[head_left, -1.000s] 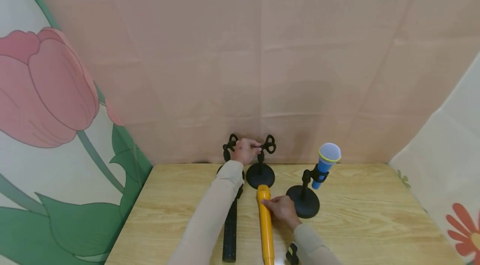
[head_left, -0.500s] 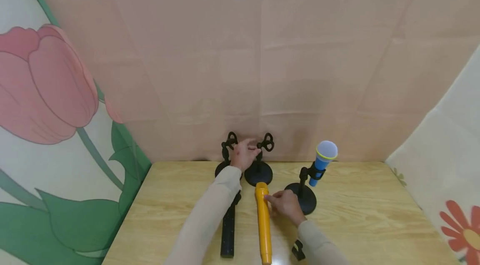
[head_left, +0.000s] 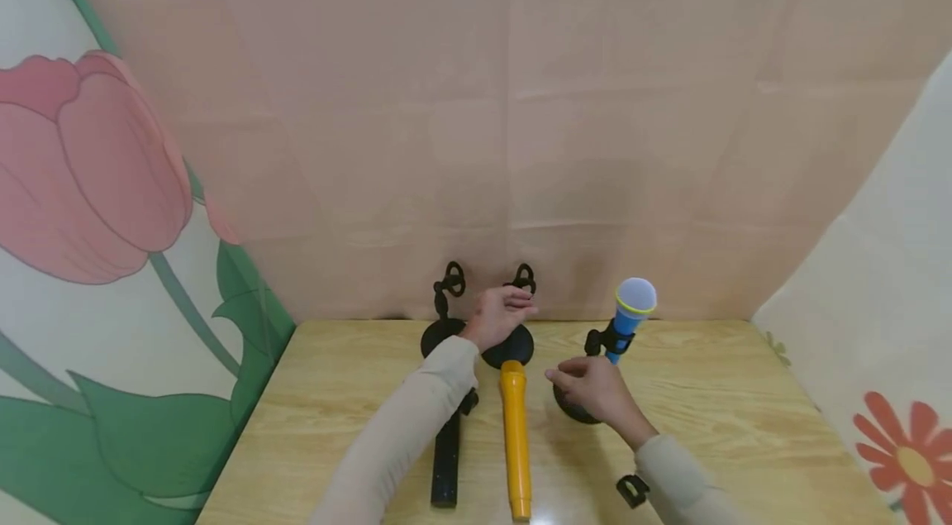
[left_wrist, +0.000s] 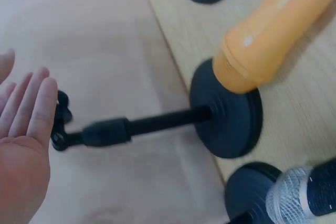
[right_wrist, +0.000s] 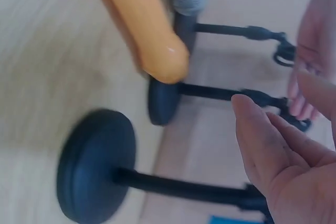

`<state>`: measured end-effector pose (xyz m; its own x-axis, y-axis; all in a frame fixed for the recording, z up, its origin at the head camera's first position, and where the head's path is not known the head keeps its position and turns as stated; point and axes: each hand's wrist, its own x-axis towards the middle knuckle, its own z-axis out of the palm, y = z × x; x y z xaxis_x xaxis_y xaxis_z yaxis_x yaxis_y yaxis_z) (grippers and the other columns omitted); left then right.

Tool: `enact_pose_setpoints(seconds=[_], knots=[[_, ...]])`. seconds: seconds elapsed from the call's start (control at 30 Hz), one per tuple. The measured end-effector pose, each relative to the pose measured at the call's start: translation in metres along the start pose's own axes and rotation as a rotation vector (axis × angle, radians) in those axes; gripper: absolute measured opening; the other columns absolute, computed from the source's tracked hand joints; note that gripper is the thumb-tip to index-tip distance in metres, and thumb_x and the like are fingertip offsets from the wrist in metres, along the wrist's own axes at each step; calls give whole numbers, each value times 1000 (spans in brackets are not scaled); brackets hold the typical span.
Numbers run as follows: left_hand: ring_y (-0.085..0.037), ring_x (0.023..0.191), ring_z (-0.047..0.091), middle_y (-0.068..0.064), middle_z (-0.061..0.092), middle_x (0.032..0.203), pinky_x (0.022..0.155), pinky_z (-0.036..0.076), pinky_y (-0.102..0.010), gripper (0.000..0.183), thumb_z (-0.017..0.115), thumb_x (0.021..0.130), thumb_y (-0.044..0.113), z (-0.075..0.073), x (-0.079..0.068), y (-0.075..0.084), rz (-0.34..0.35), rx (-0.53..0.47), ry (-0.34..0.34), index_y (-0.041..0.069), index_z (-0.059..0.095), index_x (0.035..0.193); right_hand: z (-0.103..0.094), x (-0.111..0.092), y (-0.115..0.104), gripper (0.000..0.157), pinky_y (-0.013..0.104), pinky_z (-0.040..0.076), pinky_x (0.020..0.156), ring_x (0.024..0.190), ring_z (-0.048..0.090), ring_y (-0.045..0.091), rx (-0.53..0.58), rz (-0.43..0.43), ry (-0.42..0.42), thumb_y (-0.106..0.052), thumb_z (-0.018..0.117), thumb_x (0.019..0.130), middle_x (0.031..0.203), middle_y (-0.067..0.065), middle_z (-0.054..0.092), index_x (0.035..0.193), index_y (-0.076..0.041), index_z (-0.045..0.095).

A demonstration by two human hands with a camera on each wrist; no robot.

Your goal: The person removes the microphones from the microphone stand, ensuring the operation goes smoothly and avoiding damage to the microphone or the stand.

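My left hand (head_left: 497,317) is held out with straight fingers in front of the middle black microphone stand (head_left: 513,350). In the left wrist view its fingers overlap the stand's top clip; contact cannot be told. The right hand (head_left: 595,386) hovers with loosely bent fingers, holding nothing, between the yellow microphone (head_left: 516,442) and the right stand (head_left: 571,411). That yellow microphone lies with its head at the middle stand's base (left_wrist: 226,114). A blue microphone (head_left: 634,312) with a white top leans in the right stand's clip. The left stand (head_left: 440,333) has an empty clip.
A black microphone (head_left: 446,463) with a silver mesh head (left_wrist: 289,198) lies left of the yellow one, partly under the left sleeve. Behind the wooden table (head_left: 714,393) hangs a pinkish cloth (head_left: 387,136). Flower-printed panels stand at both sides.
My right hand has let go of the yellow microphone and moved up and right. The left hand has drawn off the middle clip, its fingers straightening, and shifted slightly right.
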<state>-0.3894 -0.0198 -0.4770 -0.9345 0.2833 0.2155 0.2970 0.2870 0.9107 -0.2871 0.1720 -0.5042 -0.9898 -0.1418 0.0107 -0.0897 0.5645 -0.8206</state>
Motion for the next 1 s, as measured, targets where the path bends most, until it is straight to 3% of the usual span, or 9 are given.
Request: enact_pose_setpoints(seconds=[0.07,0.23,0.3,0.43,0.57,0.73,0.87,1.0], knots=[[-16,92,72,-11,75,104,81,57,-25,26,78,87,10,5,-1,6,17,9,-18,0,74,111,-4,-2,-5,38,42,60,66,73,73,30,-36,33,42,-27,69,96,99,22,72,109,9,71],[-14,93,72,-9,75,106,81,56,-22,29,79,87,14,15,-3,18,68,41,-69,2,74,114,-42,-11,-1,43,41,59,78,92,72,28,-46,-93,48,-33,74,92,107,16,73,114,4,72],[-13,93,71,-9,75,107,80,56,-21,30,78,88,14,20,-3,21,83,40,-95,2,73,115,-53,-16,-1,40,43,58,80,98,71,30,-81,-127,89,-32,74,92,108,15,73,113,1,73],[-11,94,70,-8,74,108,81,55,-21,31,78,89,14,33,-4,27,72,28,-153,3,73,117,-76,-26,5,37,44,58,79,97,71,30,-92,-140,135,-28,74,93,109,15,73,114,2,73],[-11,97,69,-5,74,111,80,55,-21,31,77,89,13,48,-3,30,46,26,-193,4,73,118,-98,-32,12,41,44,58,79,100,70,33,-125,-97,168,-32,72,94,111,17,72,117,1,71],[-9,98,67,-1,73,115,82,54,-20,31,79,87,15,63,0,28,29,38,-193,8,75,118,-116,-28,19,48,32,57,75,103,68,37,-146,-82,207,-35,70,95,117,21,69,124,3,67],[-9,95,66,-3,73,114,83,53,-19,31,80,86,14,72,1,26,23,47,-174,7,75,116,-122,-19,24,52,18,53,75,106,67,41,-98,-125,233,-30,71,95,121,25,67,131,6,61],[-8,90,66,-3,74,111,80,53,-19,29,80,86,14,78,1,25,18,75,-149,8,76,114,-122,-9,27,54,14,52,77,108,65,43,-42,-157,249,-28,71,95,122,27,65,134,7,57]])
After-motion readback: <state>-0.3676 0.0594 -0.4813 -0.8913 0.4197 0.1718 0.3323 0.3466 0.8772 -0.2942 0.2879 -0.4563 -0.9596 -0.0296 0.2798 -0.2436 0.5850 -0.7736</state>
